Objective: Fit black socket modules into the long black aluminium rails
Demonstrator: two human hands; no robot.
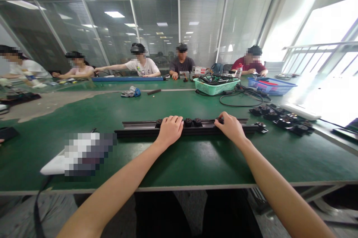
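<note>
- We rest our left hand (170,130) over the long black rail (195,132), its fingers curled across the top; we cannot tell whether they grip anything beneath.
- Our right hand (231,128) has its thumb and fingers closed on a small dark part (220,120) at the rail, to the right of our left hand.
- The rail lies lengthwise on the green surface (195,167), under both hands and reaching past each of them.
- Between our hands we see two round black pieces (198,122) side by side in the rail; another shows just left of our left hand.
- To the right of our right hand, a group of black modules (303,128) lies on the surface.
- Beyond our right hand we have a green basket (215,88) of cables and a blue basket (283,88).
- Left of our left hand lies a flat, pixelated object (84,154).
</note>
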